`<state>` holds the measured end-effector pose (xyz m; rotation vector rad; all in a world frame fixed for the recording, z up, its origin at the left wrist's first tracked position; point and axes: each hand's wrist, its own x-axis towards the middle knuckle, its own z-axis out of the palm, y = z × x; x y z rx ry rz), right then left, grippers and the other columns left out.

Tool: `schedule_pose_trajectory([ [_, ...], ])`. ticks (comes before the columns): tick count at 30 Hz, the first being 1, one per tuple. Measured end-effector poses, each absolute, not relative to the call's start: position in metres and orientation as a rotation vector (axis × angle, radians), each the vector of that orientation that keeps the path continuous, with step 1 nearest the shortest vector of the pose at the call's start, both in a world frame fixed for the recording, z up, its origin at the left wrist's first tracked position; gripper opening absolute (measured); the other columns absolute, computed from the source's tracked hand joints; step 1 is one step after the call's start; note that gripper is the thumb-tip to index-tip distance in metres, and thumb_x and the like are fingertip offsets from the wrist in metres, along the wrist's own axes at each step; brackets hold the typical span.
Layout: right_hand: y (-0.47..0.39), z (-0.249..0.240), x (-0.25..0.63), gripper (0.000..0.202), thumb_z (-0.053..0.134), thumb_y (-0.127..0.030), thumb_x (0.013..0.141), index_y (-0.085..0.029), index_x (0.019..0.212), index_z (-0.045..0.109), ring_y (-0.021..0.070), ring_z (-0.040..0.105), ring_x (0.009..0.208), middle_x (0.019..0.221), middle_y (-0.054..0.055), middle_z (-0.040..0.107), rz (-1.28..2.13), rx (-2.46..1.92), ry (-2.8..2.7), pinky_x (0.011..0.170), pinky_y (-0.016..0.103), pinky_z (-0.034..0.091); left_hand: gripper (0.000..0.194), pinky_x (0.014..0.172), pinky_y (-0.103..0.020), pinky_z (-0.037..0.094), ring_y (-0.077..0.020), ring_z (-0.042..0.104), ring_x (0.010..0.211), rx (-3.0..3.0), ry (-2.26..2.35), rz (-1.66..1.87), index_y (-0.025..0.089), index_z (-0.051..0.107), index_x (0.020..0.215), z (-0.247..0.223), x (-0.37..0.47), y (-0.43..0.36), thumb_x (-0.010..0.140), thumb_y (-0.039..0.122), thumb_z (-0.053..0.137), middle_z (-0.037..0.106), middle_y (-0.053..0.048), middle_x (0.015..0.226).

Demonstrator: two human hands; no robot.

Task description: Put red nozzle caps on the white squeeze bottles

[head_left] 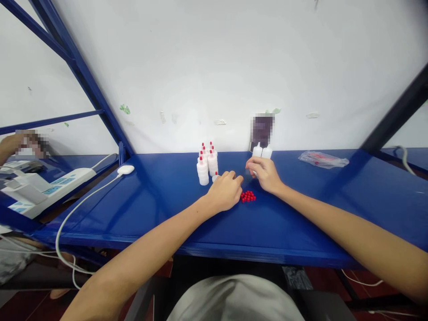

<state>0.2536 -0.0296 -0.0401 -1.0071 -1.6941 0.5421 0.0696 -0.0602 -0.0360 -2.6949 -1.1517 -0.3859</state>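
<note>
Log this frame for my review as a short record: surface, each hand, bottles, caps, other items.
Surface: blue table against a white wall
Left hand: fingers curled, beside the loose caps; a red-capped bottle partly hidden behind it
Right hand: fingers pinched; what they hold is unclear
Capped bottles: grouped upright, left of both hands
Uncapped bottles: two visible, upright behind the right hand
Loose caps: red, in a cluster
Other items: plastic bag at right; white power strip at far left

Pale top (pixel 234 298), bare forearms (pixel 167 236), bare fingers (pixel 258 162)
</note>
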Motion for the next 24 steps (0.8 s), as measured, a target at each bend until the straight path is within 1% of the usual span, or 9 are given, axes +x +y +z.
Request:
schedule_pose_trajectory([
  [4,-0.030,-0.040,0.253,0.023,0.051,-0.035,0.083,-0.018,0.069,0.059,0.0136,0.050,0.049,0.053,-0.002,0.052,0.554,-1.021,-1.703,0.054,0.028,0.040,0.025,0.082,-0.036,0.049,-0.0219,0.055,0.089,-2.659,-1.172,-0.435,0.016,0.059,0.100,-0.038,0.070,-0.058,0.097,0.025,0.036,0.059,-0.009,0.098],
  [6,-0.030,-0.040,0.253,0.023,0.051,-0.034,0.083,-0.018,0.069,0.059,0.0134,0.050,0.050,0.053,-0.003,0.052,0.551,-1.023,-1.709,0.055,0.028,0.040,0.028,0.082,-0.036,0.048,-0.0218,0.054,0.089,-2.674,-1.140,-0.480,0.017,0.059,0.103,-0.034,0.069,-0.058,0.099,0.027,0.034,0.060,-0.008,0.097],
  [8,-0.029,-0.040,0.253,0.023,0.051,-0.034,0.083,-0.018,0.070,0.060,0.0132,0.050,0.050,0.053,-0.003,0.052,0.551,-1.024,-1.707,0.055,0.028,0.040,0.031,0.084,-0.035,0.046,-0.0210,0.054,0.091,-2.765,-1.035,-0.534,0.018,0.059,0.108,-0.028,0.067,-0.057,0.101,0.029,0.030,0.061,-0.008,0.099],
  [11,-0.028,-0.040,0.254,0.024,0.050,-0.034,0.084,-0.018,0.071,0.061,0.0130,0.050,0.050,0.054,-0.003,0.052,0.578,-1.031,-1.693,0.055,0.028,0.040,0.032,0.091,-0.032,0.044,-0.0184,0.054,0.098,-3.034,-0.737,-0.569,0.020,0.058,0.115,-0.020,0.060,-0.054,0.103,0.031,0.030,0.063,-0.006,0.106],
  [13,-0.028,-0.040,0.254,0.024,0.050,-0.035,0.084,-0.018,0.071,0.061,0.0132,0.050,0.050,0.055,-0.003,0.052,0.602,-1.038,-1.696,0.054,0.028,0.040,0.029,0.094,-0.029,0.043,-0.0167,0.055,0.101,-3.187,-0.602,-0.575,0.022,0.058,0.114,-0.017,0.056,-0.052,0.103,0.030,0.033,0.064,-0.005,0.108],
  [17,-0.028,-0.039,0.254,0.024,0.050,-0.036,0.083,-0.018,0.070,0.060,0.0135,0.050,0.051,0.054,-0.002,0.052,0.610,-1.052,-1.717,0.055,0.028,0.040,0.027,0.096,-0.029,0.044,-0.0161,0.058,0.102,-3.314,-0.600,-0.615,0.020,0.060,0.109,-0.018,0.054,-0.049,0.102,0.026,0.035,0.064,-0.006,0.106],
  [21,-0.029,-0.039,0.253,0.024,0.050,-0.035,0.083,-0.018,0.070,0.060,0.0137,0.050,0.052,0.054,-0.003,0.051,0.615,-1.056,-1.738,0.056,0.028,0.040,0.026,0.094,-0.029,0.045,-0.0169,0.059,0.101,-3.290,-0.619,-0.647,0.018,0.060,0.106,-0.017,0.055,-0.051,0.100,0.022,0.035,0.065,-0.007,0.104],
  [24,-0.029,-0.038,0.252,0.023,0.050,-0.034,0.083,-0.018,0.070,0.060,0.0139,0.051,0.052,0.054,-0.002,0.052,0.615,-1.060,-1.754,0.057,0.028,0.040,0.024,0.088,-0.029,0.045,-0.0170,0.060,0.094,-3.206,-0.645,-0.559,0.018,0.060,0.105,-0.014,0.053,-0.053,0.096,0.017,0.038,0.065,-0.006,0.101],
])
